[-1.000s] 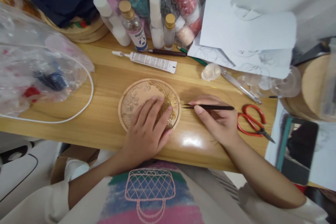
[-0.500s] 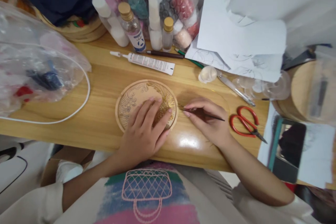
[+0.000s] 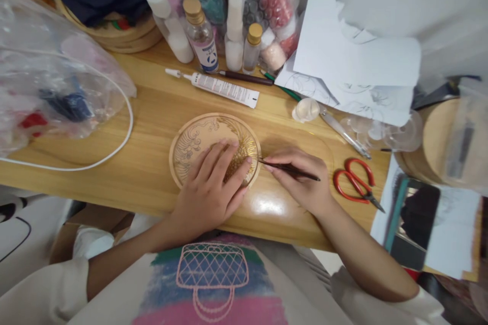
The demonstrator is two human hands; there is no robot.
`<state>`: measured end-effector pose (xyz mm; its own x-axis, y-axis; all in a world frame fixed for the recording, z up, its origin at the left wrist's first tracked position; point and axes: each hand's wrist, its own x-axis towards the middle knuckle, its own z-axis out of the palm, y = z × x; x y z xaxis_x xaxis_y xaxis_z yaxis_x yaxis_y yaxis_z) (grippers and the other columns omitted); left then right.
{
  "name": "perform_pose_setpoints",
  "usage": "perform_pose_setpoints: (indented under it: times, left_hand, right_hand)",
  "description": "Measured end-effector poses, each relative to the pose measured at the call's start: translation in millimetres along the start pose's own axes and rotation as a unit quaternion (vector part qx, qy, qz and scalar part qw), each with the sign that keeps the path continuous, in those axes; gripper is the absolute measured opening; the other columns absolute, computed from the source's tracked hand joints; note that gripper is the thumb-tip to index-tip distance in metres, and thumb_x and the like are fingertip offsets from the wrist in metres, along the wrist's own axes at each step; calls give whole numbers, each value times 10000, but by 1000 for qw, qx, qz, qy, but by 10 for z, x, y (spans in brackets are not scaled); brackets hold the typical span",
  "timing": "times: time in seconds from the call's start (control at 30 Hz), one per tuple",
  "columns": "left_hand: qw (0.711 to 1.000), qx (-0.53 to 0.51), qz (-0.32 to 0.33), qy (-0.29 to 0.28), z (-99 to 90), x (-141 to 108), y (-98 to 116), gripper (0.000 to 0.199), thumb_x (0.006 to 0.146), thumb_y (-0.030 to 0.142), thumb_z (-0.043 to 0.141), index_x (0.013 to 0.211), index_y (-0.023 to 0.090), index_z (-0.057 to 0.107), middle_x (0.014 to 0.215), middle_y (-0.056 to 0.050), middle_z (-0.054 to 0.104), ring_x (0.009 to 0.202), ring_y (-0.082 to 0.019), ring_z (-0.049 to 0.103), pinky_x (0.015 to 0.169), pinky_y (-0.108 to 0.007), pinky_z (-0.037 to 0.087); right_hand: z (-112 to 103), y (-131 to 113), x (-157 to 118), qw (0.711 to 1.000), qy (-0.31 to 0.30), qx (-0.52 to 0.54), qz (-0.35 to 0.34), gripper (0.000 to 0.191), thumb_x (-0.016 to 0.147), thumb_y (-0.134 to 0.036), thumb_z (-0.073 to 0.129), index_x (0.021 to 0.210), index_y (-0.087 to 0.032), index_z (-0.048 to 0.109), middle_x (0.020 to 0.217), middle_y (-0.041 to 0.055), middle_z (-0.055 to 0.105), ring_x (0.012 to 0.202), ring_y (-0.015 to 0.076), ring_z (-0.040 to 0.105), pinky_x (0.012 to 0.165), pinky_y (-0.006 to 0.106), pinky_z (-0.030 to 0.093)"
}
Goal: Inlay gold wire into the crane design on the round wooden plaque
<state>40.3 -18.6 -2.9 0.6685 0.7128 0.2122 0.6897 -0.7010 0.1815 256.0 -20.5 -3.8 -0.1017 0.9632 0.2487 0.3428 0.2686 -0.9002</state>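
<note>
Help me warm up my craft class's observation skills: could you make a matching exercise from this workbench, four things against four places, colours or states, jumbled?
Things
1. Left hand
2. Right hand
3. Scissors
4. Printed tube

Descriptions
A. Red-handled
B. Lying flat beyond the round panel
C. Gripping a slim dark tool
D. Resting with fingers spread on the round panel

Right pairs: 1-D, 2-C, 3-A, 4-B
</note>
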Motion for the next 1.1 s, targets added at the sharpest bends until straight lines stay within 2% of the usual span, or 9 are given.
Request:
perform_pose_setpoints:
  times: [0.57, 1.1]
  left_hand:
    - [1000, -2, 1, 0, -3, 8, 4, 415, 933, 318, 565, 1314, 154, 577, 1432, -220, 488, 1347, -374, 458, 1100, -502, 374]
    - [1000, 7, -3, -6, -21, 6, 15, 440, 919, 319, 585, 1332, 167, 577, 1436, -212, 501, 1343, -381, 466, 1099, -505, 360]
  right_hand:
    - [11, -15, 3, 1000, 2, -2, 28, 138, 817, -118, 697, 875, -228, 759, 825, 22, 781, 753, 152, 731, 685, 262, 600]
    - [8, -26, 5, 1000, -1, -9, 23, 144, 815, -112, 696, 876, -227, 756, 824, 21, 781, 751, 153, 731, 682, 264, 598]
